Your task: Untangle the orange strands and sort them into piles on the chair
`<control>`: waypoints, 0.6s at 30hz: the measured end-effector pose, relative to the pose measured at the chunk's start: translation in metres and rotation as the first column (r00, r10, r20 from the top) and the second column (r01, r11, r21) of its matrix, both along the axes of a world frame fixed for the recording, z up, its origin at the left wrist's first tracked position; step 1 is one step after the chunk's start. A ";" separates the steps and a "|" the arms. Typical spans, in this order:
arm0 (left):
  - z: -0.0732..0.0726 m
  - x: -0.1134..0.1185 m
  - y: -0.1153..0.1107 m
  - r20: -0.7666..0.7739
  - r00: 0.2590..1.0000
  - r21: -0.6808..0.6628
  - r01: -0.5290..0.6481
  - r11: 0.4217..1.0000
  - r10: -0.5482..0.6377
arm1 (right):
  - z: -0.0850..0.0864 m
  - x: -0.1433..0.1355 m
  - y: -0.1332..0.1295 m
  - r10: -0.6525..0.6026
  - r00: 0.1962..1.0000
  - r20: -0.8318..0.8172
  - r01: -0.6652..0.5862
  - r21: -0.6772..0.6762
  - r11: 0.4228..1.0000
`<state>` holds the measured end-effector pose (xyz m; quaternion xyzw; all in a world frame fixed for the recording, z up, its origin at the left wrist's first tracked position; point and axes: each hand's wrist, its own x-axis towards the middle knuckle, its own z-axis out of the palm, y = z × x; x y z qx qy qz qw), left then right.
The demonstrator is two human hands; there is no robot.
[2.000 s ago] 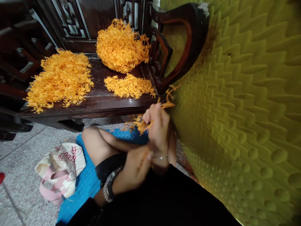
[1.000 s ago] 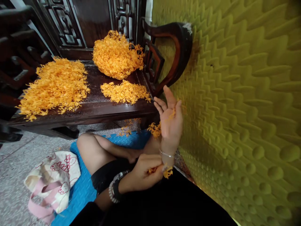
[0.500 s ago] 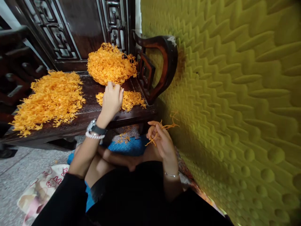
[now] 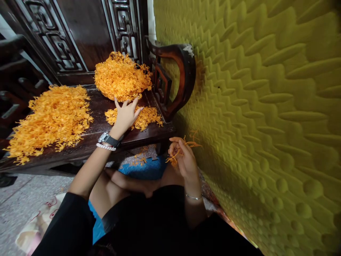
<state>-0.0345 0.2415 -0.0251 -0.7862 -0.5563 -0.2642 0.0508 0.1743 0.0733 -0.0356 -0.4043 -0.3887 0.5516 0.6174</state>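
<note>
My left hand point(image 4: 126, 113) is over the small pile of orange branching plastic pieces point(image 4: 147, 117) on the dark wooden bench, its fingers spread and nothing visible in them. Its fingertips reach to the lower edge of a tall round heap of the same pieces point(image 4: 121, 76). My right hand point(image 4: 184, 156), lower and to the right above my lap, is curled around a few orange branching pieces point(image 4: 174, 156). Their thin arms stick out past the fingers on both sides. A wide heap of orange pieces point(image 4: 53, 119) lies on the bench to the left.
The bench point(image 4: 92, 137) has a carved back and a curved armrest point(image 4: 190, 76). A padded yellow-green wall covering point(image 4: 253, 106) rises close on the right. Fallen orange bits point(image 4: 140, 160) lie under the bench near a blue mat point(image 4: 149, 169). A printed cloth bag point(image 4: 37, 222) is at lower left.
My left hand has gone from closed fingers to spread ones, staying near the small pile. My right hand still holds its orange pieces in nearly the same place. The view has shifted slightly.
</note>
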 end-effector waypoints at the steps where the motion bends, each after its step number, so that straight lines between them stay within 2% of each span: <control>1: 0.000 -0.001 0.000 0.007 1.000 0.011 0.021 1.000 -0.021 | 0.000 -0.001 0.001 -0.005 1.000 -0.004 0.005 0.004 1.000; 5: 0.000 -0.003 0.003 0.138 0.990 0.012 -0.004 1.000 0.003 | -0.002 -0.004 0.004 -0.025 1.000 -0.015 0.025 0.013 1.000; 9: -0.001 0.000 0.013 0.254 0.965 -0.134 -0.038 0.990 0.071 | -0.003 -0.005 0.004 -0.028 1.000 -0.002 0.028 0.011 1.000; 11: -0.002 0.002 0.017 0.296 0.952 -0.146 -0.039 0.989 0.081 | -0.004 -0.005 0.004 -0.019 1.000 0.005 0.019 0.017 1.000; 15: -0.001 0.001 0.015 0.337 0.942 -0.098 0.042 0.994 -0.007 | -0.005 -0.005 0.005 -0.017 1.000 -0.001 0.017 0.038 0.999; 18: 0.006 -0.005 0.006 0.283 0.955 -0.084 0.117 0.990 -0.089 | -0.005 -0.008 0.005 -0.019 1.000 0.010 0.019 0.043 0.999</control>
